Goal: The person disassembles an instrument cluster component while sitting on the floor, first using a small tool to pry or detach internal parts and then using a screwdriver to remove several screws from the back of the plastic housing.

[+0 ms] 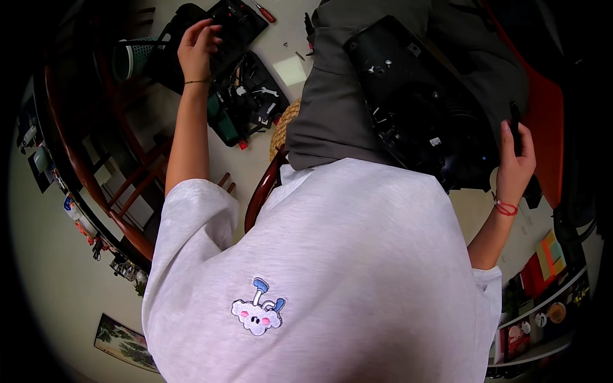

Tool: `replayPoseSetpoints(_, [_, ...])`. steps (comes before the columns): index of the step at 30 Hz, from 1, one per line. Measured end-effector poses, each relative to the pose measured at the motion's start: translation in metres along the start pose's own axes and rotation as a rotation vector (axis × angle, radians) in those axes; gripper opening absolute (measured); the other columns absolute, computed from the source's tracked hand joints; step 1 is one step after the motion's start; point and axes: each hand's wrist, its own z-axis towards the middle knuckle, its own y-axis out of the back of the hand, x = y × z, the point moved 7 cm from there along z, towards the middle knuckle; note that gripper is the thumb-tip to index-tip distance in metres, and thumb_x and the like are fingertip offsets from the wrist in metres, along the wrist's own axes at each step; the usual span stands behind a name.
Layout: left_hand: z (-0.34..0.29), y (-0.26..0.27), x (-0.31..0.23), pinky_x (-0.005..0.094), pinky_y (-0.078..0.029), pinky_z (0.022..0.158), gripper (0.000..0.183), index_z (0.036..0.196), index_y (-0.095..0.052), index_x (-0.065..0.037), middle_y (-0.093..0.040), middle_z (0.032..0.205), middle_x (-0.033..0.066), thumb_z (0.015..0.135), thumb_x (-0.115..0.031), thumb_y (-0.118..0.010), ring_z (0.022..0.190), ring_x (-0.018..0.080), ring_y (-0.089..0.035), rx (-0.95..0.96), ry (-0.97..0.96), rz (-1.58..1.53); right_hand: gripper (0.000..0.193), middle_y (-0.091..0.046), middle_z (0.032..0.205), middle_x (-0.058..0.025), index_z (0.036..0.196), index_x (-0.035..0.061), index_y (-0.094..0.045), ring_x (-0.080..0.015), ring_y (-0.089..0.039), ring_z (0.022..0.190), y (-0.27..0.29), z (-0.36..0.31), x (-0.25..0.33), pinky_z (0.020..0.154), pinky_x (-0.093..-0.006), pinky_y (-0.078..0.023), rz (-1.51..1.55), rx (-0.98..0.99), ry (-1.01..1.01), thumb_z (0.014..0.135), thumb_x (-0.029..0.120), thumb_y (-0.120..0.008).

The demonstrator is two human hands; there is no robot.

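My left hand (199,48) is raised over the black tool case on the far left. Its fingers are loosely bent and apart, and nothing shows in them. On the right, my right hand (518,156) grips a slim black handle-like thing (514,118), held upright; its exact kind is not clear. Across my grey-trousered lap lies a large black plastic housing (408,83) with small metal bits on its upper part. Dark recesses fill its lower part, close to my shirt. Neither hand touches the housing.
An open black tool case (255,96) with wrenches lies on the floor. Beyond it is a red screwdriver (263,11). A white paper square (290,71) lies near small loose screws. A green mesh basket (131,59) and wooden chair stand left; an orange-red panel (543,127) rises right.
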Motion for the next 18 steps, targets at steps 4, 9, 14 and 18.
replayPoseSetpoints(4, [-0.034,0.095,0.173,0.0251,-0.051,0.061,0.027,0.119,-0.060,-0.004,-0.073,0.101,0.0075,0.093,-0.014,-0.058,0.076,0.0130,-0.067,-0.193,0.551,0.187,0.017,-0.070,0.111,-0.0007,0.107,0.0051,-0.069,-0.0021,-0.056,0.078,-0.017,0.000,0.009,0.064,-0.0182,-0.044,-0.043,0.065,-0.048,0.095,0.017,-0.068])
replayPoseSetpoints(9, [-0.097,0.038,0.277,0.0285,-0.054,0.066,0.026,0.116,-0.062,-0.010,-0.071,0.100,0.0029,0.092,-0.020,-0.061,0.078,0.0149,-0.069,0.066,0.948,0.092,0.017,-0.069,0.108,-0.0007,0.109,0.0052,-0.066,-0.0012,-0.053,0.074,-0.025,-0.006,0.007,0.057,-0.0173,-0.040,-0.125,0.135,-0.137,0.096,0.017,-0.066])
replayPoseSetpoints(14, [-0.104,-0.020,0.340,0.0297,-0.052,0.058,0.021,0.104,-0.067,-0.005,-0.070,0.084,0.0054,0.086,-0.015,-0.065,0.069,0.0159,-0.067,0.251,0.883,0.235,0.015,-0.063,0.087,0.0046,0.106,0.0060,-0.067,-0.0007,-0.046,0.065,-0.020,0.004,0.014,0.052,-0.0180,-0.033,-0.178,0.107,-0.254,0.096,0.018,-0.066])
replayPoseSetpoints(18, [-0.083,-0.055,0.365,0.0341,-0.054,0.066,0.026,0.099,-0.069,-0.001,-0.071,0.083,0.0104,0.084,-0.021,-0.063,0.071,0.0196,-0.069,0.346,0.785,0.371,0.013,-0.058,0.074,0.0069,0.103,0.0068,-0.064,0.0004,-0.039,0.055,-0.018,0.015,0.025,0.050,-0.0178,-0.029,-0.214,0.074,-0.304,0.098,0.018,-0.064])
